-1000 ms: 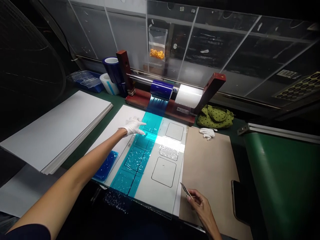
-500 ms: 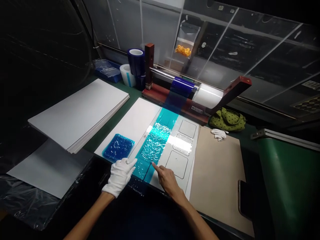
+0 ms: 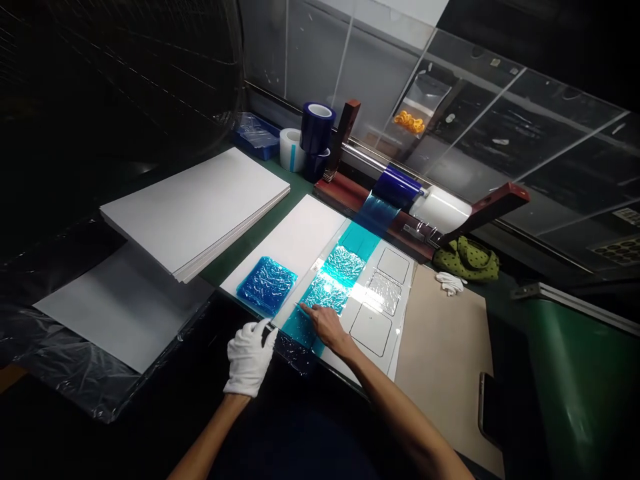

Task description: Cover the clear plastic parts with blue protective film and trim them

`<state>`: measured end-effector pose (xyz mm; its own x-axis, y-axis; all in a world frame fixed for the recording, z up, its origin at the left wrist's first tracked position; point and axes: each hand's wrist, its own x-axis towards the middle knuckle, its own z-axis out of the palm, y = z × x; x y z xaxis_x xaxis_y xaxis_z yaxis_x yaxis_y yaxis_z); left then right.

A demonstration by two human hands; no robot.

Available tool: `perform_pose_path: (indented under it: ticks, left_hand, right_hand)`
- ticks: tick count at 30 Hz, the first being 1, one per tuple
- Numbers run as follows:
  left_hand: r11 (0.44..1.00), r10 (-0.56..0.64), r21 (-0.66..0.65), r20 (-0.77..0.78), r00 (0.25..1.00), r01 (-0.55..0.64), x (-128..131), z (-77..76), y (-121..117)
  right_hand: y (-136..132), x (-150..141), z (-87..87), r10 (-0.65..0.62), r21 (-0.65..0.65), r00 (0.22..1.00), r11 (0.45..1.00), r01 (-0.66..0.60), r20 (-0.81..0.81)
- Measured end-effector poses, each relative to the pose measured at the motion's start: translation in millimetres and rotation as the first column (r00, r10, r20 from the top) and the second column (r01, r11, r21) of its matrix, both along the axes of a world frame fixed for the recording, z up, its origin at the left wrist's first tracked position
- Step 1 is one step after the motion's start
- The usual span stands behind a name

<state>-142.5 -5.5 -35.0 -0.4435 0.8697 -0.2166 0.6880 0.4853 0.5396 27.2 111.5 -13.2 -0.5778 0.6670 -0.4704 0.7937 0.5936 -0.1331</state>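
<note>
A strip of blue film (image 3: 334, 277) runs from a blue roll (image 3: 399, 185) on a red dispenser down over a white sheet (image 3: 373, 330) marked with square outlines. My left hand (image 3: 249, 358), in a white glove, is closed at the film's near end by the sheet's front edge. My bare right hand (image 3: 327, 325) rests on the film just right of it and pinches a thin blade (image 3: 303, 307) that points left. A pile of cut blue film pieces (image 3: 267, 284) lies left of the strip.
A stack of white boards (image 3: 200, 203) lies at the left, brown card (image 3: 445, 347) with a phone (image 3: 493, 408) at the right. Spare tape rolls (image 3: 317, 127), a green bag (image 3: 467, 257), a loose glove (image 3: 450, 283) and a green belt (image 3: 575, 380) sit around.
My left hand came back from the far end of the film to its near end. My right hand moved from the brown card onto the film and slid up it. The view swung left.
</note>
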Motion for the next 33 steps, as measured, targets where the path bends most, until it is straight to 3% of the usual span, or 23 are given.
perform_pose_path:
  ticks: [3,7,10,13,17,21,25,30,33]
  left_hand:
    - [0.993,0.117,-0.055,0.262,0.958,-0.106,-4,-3.4,-10]
    - [0.988,0.153,-0.125,0.62,0.769,-0.096,-5,-10.8,-9]
    - [0.985,0.168,-0.15,0.743,0.647,-0.083,-5,-18.4,-3]
    - [0.982,0.187,-0.171,0.788,0.587,-0.083,-4,-24.8,2]
    - [0.981,0.196,-0.158,0.794,0.576,-0.116,3,-17.3,-2]
    - [0.981,0.176,-0.088,0.783,0.597,-0.173,5,10.5,-5]
    - [0.972,0.18,-0.04,0.763,0.621,-0.233,-25,31.1,18]
    - [0.946,0.221,0.003,0.727,0.65,-0.325,-83,26.1,64]
    - [0.939,0.226,0.025,0.704,0.673,-0.342,-100,16.9,81]
  right_hand:
    - [-2,7,0.2,0.004,-0.005,1.0,1.0,-0.004,0.019]
    - [-14,37,5.8,-0.012,-0.006,0.998,1.0,0.012,0.061]
    - [-27,70,12.4,-0.039,-0.004,0.994,0.999,0.04,0.098]
    - [-42,104,18.5,-0.084,0.011,0.989,0.997,0.083,0.122]
    - [-62,134,22.4,-0.193,0.044,0.976,0.981,0.189,0.105]
    - [-80,140,22.0,-0.313,0.049,0.949,0.948,0.315,-0.046]
    - [-89,128,23.9,-0.375,0.021,0.891,0.919,0.393,-0.254]
    - [-88,112,32.1,-0.402,0.009,0.841,0.901,0.434,-0.363]
    - [-87,109,36.3,-0.418,0.002,0.828,0.892,0.452,-0.375]
